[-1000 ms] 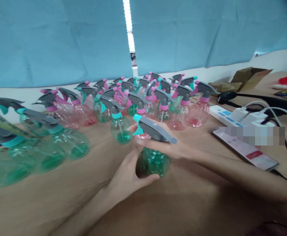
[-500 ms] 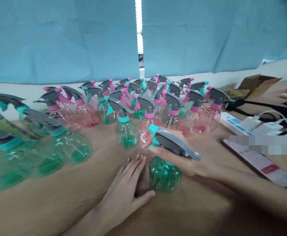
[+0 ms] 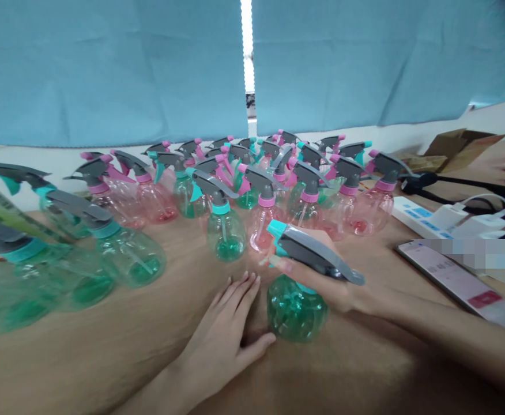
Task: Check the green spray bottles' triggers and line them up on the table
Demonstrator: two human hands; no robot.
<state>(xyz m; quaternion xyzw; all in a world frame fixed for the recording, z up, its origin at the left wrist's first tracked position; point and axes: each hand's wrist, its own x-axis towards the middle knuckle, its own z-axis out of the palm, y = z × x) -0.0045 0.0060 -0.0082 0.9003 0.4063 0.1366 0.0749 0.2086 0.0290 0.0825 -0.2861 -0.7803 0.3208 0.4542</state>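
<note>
A green spray bottle (image 3: 296,308) with a grey and teal trigger head stands on the brown table (image 3: 105,357) in front of me. My right hand (image 3: 321,282) is closed round its neck and trigger head. My left hand (image 3: 226,340) lies flat on the table just left of the bottle, fingers stretched out and holding nothing, its thumb close to the bottle's base. Behind them stands a crowd of pink spray bottles (image 3: 265,222) and green spray bottles (image 3: 225,233).
Larger green spray bottles (image 3: 123,253) stand at the left. A phone (image 3: 464,285) lies at the right, with a white power strip (image 3: 425,216), cables and a cardboard box (image 3: 460,144) behind it. A blue curtain (image 3: 105,63) hangs at the back.
My left hand has let go of the green bottle's body and come down flat on the table. My right hand has carried the bottle a little to the right.
</note>
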